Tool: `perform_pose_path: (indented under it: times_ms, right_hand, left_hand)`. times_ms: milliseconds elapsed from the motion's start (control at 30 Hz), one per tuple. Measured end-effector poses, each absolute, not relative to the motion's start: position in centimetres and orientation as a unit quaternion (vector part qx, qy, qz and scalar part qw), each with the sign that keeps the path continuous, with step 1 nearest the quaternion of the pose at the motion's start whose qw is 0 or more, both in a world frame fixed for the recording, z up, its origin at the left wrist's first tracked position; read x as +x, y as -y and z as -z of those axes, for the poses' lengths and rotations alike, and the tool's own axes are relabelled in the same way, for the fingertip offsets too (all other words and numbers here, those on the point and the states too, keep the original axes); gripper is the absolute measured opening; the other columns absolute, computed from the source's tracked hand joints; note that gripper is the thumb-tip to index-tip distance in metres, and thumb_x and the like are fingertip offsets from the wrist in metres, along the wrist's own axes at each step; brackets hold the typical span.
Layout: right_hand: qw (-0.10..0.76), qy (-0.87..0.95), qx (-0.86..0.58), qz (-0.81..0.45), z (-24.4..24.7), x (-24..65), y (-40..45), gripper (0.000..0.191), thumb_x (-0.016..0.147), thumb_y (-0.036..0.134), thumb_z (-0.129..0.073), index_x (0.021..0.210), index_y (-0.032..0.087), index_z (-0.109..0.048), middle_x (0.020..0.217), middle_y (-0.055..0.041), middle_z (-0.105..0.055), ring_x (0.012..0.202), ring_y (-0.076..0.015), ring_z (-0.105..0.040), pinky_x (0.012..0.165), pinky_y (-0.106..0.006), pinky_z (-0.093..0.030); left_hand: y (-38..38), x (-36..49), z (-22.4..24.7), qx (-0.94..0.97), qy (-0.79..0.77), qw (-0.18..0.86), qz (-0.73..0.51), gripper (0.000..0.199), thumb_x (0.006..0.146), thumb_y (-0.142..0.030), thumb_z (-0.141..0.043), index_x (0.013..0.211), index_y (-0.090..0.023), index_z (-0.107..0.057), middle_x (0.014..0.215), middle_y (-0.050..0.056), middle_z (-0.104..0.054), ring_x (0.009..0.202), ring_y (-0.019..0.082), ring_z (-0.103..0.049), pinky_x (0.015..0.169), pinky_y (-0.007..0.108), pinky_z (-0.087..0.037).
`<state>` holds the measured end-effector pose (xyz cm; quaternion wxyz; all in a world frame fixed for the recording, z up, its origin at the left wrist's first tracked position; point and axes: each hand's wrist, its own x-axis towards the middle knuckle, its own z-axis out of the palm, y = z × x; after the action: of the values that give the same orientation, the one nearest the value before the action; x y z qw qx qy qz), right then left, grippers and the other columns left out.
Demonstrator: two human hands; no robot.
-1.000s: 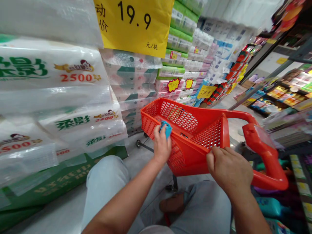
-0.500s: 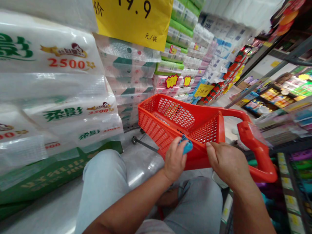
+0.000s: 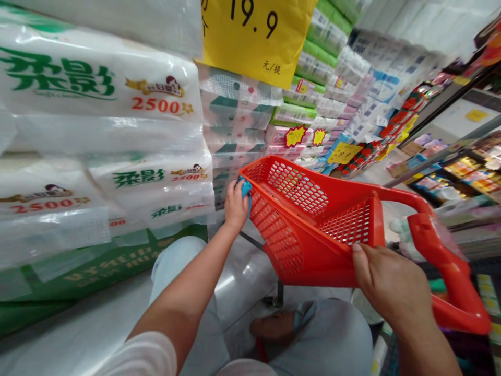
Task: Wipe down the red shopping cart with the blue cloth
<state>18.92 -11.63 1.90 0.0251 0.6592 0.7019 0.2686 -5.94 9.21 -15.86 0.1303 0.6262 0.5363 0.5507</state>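
Observation:
A red plastic shopping cart (image 3: 285, 230) with perforated basket walls stands before me, its handle at the right. My left hand (image 3: 236, 204) is closed on a blue cloth (image 3: 246, 189) and presses it against the far left corner of the basket, at the outer side of the rim. With its fingers wrapped over the near rim, close to the handle end, my right hand (image 3: 393, 279) grips the cart. Its fingertips are hidden behind the rim. The visible inside of the basket holds nothing.
Stacked white tissue packs (image 3: 97, 94) rise at the left above a green carton (image 3: 109, 266). More packs and a yellow price sign (image 3: 258, 42) stand behind the cart. Shelves with goods (image 3: 457, 177) are at the right. My knees are below the cart.
My left hand has slid the blue cloth leftward along the basket side, from the middle of the near rim to the far left corner. My right hand keeps its hold on the rim as the view shifts.

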Motion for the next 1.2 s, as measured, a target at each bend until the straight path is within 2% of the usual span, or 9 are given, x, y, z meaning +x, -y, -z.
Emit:
perform_pose_path:
  times_ms: [133, 267, 400, 500, 667, 800, 1033, 1200]
  right_hand:
    - [0.032, -0.705, 0.651, -0.28, -1.9, 18.4, 11.5, 0.042, 0.099, 0.034, -0.037, 0.069, 0.018, -0.061, 0.062, -0.0073, -0.063, 0.054, -0.0172, -0.054, 0.057, -0.03, -0.027]
    - [0.041, -0.689, 0.661, -0.294, -1.9, 18.0, 11.2, 0.041, 0.098, 0.034, -0.038, 0.069, 0.018, -0.063, 0.061, -0.007, -0.061, 0.052, -0.0158, -0.051, 0.055, -0.029, -0.024]
    - [0.046, -0.688, 0.655, -0.308, -1.8, 18.1, 11.2, 0.045, 0.1, 0.034, -0.036, 0.068, 0.016, -0.063, 0.06, -0.0071, -0.06, 0.052, -0.0141, -0.048, 0.056, -0.029, -0.022]
    - [0.043, -0.689, 0.654, -0.309, -1.8, 18.2, 11.3, 0.045, 0.1, 0.033, -0.035, 0.068, 0.017, -0.062, 0.06, -0.0072, -0.059, 0.052, -0.0143, -0.048, 0.056, -0.029, -0.022]
    - [0.035, -0.683, 0.663, -0.304, -2.0, 17.9, 11.0, 0.044, 0.099, 0.033, -0.037, 0.068, 0.016, -0.063, 0.06, -0.0067, -0.059, 0.052, -0.0133, -0.044, 0.057, -0.029, -0.019]
    - [0.041, -0.683, 0.664, -0.301, -2.0, 18.0, 10.9, 0.044, 0.099, 0.033, -0.037, 0.067, 0.016, -0.063, 0.059, -0.0064, -0.058, 0.05, -0.012, -0.041, 0.056, -0.029, -0.016]
    - [0.046, -0.676, 0.663, -0.319, -1.9, 17.5, 11.2, 0.046, 0.099, 0.033, -0.037, 0.069, 0.015, -0.065, 0.06, -0.0075, -0.058, 0.051, -0.0129, -0.041, 0.056, -0.029, -0.017]
    - [0.051, -0.661, 0.673, -0.329, -1.7, 16.7, 10.8, 0.047, 0.098, 0.034, -0.037, 0.067, 0.014, -0.066, 0.06, -0.0076, -0.059, 0.051, -0.0123, -0.042, 0.056, -0.029, -0.016]
  left_hand:
    - [-9.0, -3.5, 15.5, 0.568, -0.567, 0.133, -0.581, 0.047, 0.091, -0.016, -0.042, 0.137, -0.009, -0.043, 0.141, 0.022, -0.04, 0.137, 0.028, -0.044, 0.115, 0.05, -0.04]
    - [0.0, 3.3, 16.1, 0.6, -0.518, 0.142, -0.592, 0.042, 0.092, -0.019, -0.046, 0.134, -0.015, -0.048, 0.132, 0.016, -0.049, 0.13, 0.023, -0.051, 0.111, 0.043, -0.046]
    - [7.4, 6.6, 17.1, 0.761, -0.309, 0.148, -0.551, 0.037, 0.093, -0.023, -0.049, 0.129, -0.021, -0.054, 0.129, 0.011, -0.057, 0.12, 0.019, -0.059, 0.101, 0.034, -0.054]
    - [6.3, 5.3, 17.4, 0.777, -0.285, 0.15, -0.541, 0.028, 0.094, -0.022, -0.047, 0.119, -0.024, -0.06, 0.121, 0.005, -0.064, 0.111, 0.016, -0.063, 0.1, 0.032, -0.054]
    - [2.4, 3.5, 17.5, 0.712, -0.388, 0.182, -0.556, 0.039, 0.094, -0.02, -0.046, 0.132, -0.014, -0.05, 0.139, 0.019, -0.05, 0.133, 0.026, -0.049, 0.11, 0.049, -0.045]
    - [6.7, 5.3, 19.1, 0.763, -0.332, 0.192, -0.521, 0.033, 0.092, -0.022, -0.052, 0.124, -0.02, -0.058, 0.128, 0.011, -0.061, 0.123, 0.021, -0.058, 0.104, 0.038, -0.052]
    - [9.5, 5.3, 23.2, 0.772, -0.321, 0.287, -0.467, 0.038, 0.091, -0.018, -0.054, 0.128, -0.026, -0.057, 0.134, 0.009, -0.054, 0.12, 0.021, -0.06, 0.101, 0.037, -0.054]
    - [9.8, 4.9, 25.6, 0.723, -0.364, 0.354, -0.469, 0.034, 0.089, -0.017, -0.053, 0.122, -0.024, -0.056, 0.133, 0.01, -0.052, 0.118, 0.021, -0.06, 0.1, 0.037, -0.054]
